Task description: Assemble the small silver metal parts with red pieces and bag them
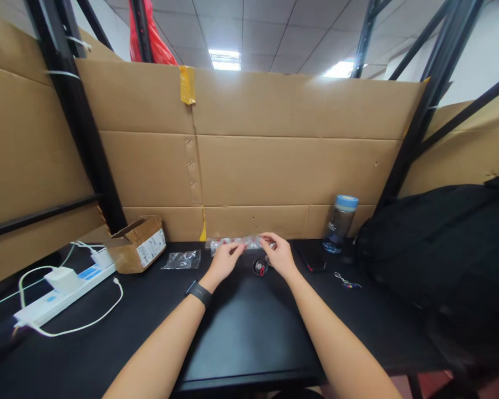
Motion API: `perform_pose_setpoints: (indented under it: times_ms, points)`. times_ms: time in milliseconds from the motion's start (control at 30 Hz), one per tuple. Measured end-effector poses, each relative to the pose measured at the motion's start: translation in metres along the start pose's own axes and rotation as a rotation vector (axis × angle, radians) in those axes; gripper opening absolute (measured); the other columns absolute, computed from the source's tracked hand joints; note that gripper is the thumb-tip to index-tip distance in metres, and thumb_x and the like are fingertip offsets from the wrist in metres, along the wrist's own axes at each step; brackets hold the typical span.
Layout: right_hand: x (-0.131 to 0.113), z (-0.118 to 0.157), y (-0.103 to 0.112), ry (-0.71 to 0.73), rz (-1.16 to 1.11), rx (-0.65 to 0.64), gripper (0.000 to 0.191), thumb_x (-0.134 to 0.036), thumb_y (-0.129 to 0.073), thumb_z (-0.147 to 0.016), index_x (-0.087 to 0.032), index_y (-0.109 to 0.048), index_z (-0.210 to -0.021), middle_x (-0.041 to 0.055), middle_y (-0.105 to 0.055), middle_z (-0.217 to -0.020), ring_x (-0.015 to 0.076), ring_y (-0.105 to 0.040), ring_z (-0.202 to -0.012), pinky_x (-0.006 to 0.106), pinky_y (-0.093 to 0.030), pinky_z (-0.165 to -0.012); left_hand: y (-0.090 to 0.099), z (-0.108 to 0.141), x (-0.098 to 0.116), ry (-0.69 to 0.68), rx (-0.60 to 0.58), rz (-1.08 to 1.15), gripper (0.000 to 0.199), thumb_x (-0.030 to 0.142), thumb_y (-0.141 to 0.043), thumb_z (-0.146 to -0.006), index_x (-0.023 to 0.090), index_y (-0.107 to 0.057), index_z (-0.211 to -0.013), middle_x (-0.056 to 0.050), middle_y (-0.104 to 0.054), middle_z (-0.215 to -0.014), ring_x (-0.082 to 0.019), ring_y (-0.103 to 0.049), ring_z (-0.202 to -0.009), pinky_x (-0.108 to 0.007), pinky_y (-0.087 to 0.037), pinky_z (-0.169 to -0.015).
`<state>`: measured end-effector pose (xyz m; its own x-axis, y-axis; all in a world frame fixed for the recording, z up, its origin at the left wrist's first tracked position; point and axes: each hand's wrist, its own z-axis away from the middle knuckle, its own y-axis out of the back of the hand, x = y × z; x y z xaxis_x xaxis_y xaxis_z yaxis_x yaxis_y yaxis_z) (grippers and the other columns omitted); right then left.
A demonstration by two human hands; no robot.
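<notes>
My left hand (227,261), with a dark watch (199,292) on its wrist, has thumb and forefinger pinched together. Facing it, my right hand (279,255) has its fingers curled towards the thumb. Whatever lies between the fingertips is too small to make out. Just behind both hands, clear plastic packaging (216,242) with red marks lies along the cardboard wall; I cannot tell whether the fingers touch it. Below the fingertips, close to my right hand, a small round black and silver object (260,267) with a red part rests on the black table (249,338).
On the left are a flat clear bag (182,260), an open cardboard box (139,246) and a white power strip (66,296) with cables. To the right stand a blue-lidded bottle (340,224), a phone (312,259), a small corded item (349,284) and a black backpack (436,266).
</notes>
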<state>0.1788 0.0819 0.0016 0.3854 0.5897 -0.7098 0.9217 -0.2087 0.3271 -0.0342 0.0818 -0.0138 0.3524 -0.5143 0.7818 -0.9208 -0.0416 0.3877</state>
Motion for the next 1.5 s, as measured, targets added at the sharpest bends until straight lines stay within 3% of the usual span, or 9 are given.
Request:
perform_pose_setpoints:
  times_ms: [200, 300, 400, 533, 700, 800, 1100, 1267, 1500]
  points:
    - [0.008, 0.002, 0.008, 0.026, 0.242, -0.194, 0.021, -0.029, -0.064, -0.082, -0.02, -0.072, -0.099, 0.0072, -0.073, -0.103, 0.0201, -0.064, -0.09, 0.033, -0.047, -0.085, 0.075, -0.007, -0.016, 0.299, 0.498, -0.431, 0.033, 0.032, -0.058, -0.086, 0.019, -0.07, -0.114, -0.011, -0.076, -0.097, -0.027, -0.07, -0.093, -0.036, -0.051, -0.084]
    - [0.011, 0.007, 0.01, -0.009, 0.36, -0.417, 0.035, -0.036, -0.076, -0.074, -0.024, -0.072, -0.107, 0.0073, -0.07, -0.116, 0.0253, -0.061, -0.107, 0.038, -0.042, -0.091, 0.113, 0.004, -0.027, 0.526, 0.542, -0.715, 0.041, 0.03, -0.058, -0.085, 0.021, -0.062, -0.125, -0.015, -0.074, -0.102, -0.035, -0.068, -0.1, -0.045, -0.049, -0.086]
    - [0.012, 0.011, 0.009, -0.056, 0.454, -0.56, 0.04, -0.038, -0.082, -0.068, -0.029, -0.073, -0.106, 0.005, -0.07, -0.12, 0.0294, -0.057, -0.116, 0.042, -0.037, -0.092, 0.126, 0.016, -0.034, 0.622, 0.553, -0.903, 0.043, 0.027, -0.059, -0.083, 0.018, -0.059, -0.125, -0.02, -0.068, -0.114, -0.04, -0.062, -0.11, -0.053, -0.044, -0.092]
    - [0.011, 0.011, 0.005, -0.114, 0.534, -0.555, 0.03, -0.034, -0.08, -0.072, -0.028, -0.075, -0.101, 0.0037, -0.072, -0.111, 0.0284, -0.058, -0.113, 0.041, -0.031, -0.091, 0.107, 0.018, -0.034, 0.487, 0.592, -1.072, 0.048, 0.021, -0.056, -0.082, 0.016, -0.055, -0.13, -0.022, -0.055, -0.133, -0.039, -0.05, -0.123, -0.052, -0.04, -0.096]
    - [0.01, 0.01, 0.007, -0.157, 0.673, -0.467, 0.014, -0.035, -0.071, -0.082, -0.025, -0.077, -0.088, 0.0058, -0.073, -0.097, 0.0271, -0.057, -0.106, 0.04, -0.027, -0.087, 0.061, 0.007, -0.03, 0.099, 0.061, -0.976, 0.041, 0.023, -0.048, -0.09, 0.025, -0.059, -0.129, -0.013, -0.055, -0.141, -0.03, -0.049, -0.129, -0.047, -0.036, -0.102]
    - [0.009, 0.009, 0.008, -0.151, 0.749, -0.376, 0.014, -0.032, -0.068, -0.082, -0.022, -0.077, -0.088, 0.0091, -0.071, -0.101, 0.0273, -0.055, -0.106, 0.039, -0.026, -0.085, 0.038, 0.007, -0.032, 0.053, -0.066, -0.97, 0.048, 0.026, -0.049, -0.09, 0.024, -0.052, -0.138, -0.014, -0.045, -0.153, -0.03, -0.042, -0.137, -0.051, -0.032, -0.106]
    - [0.007, 0.011, -0.001, -0.074, 0.569, -0.396, 0.011, -0.025, -0.065, -0.084, -0.025, -0.076, -0.084, 0.0056, -0.071, -0.107, 0.0259, -0.055, -0.11, 0.041, -0.027, -0.091, 0.037, 0.007, -0.031, 0.049, -0.103, -1.041, 0.027, 0.032, -0.049, -0.096, 0.021, -0.065, -0.114, -0.016, -0.072, -0.112, -0.032, -0.06, -0.112, -0.051, -0.031, -0.1]
    - [0.011, 0.012, -0.008, 0.012, 0.404, -0.339, 0.016, -0.027, -0.068, -0.083, -0.025, -0.074, -0.098, 0.0054, -0.071, -0.111, 0.0249, -0.061, -0.11, 0.041, -0.037, -0.095, 0.033, 0.005, -0.014, 0.024, -0.005, -1.0, 0.039, 0.033, -0.035, -0.102, 0.02, -0.071, -0.103, -0.014, -0.076, -0.09, -0.028, -0.068, -0.092, -0.048, -0.032, -0.097]
    - [0.012, 0.008, -0.008, 0.039, 0.128, -0.242, 0.048, -0.035, -0.073, -0.08, -0.021, -0.063, -0.125, 0.0088, -0.07, -0.118, 0.0204, -0.065, -0.098, 0.034, -0.049, -0.09, 0.005, 0.006, 0.01, -0.111, 0.024, -0.491, 0.037, 0.037, -0.04, -0.101, 0.021, -0.073, -0.106, -0.008, -0.076, -0.109, -0.023, -0.068, -0.101, -0.034, -0.046, -0.094]
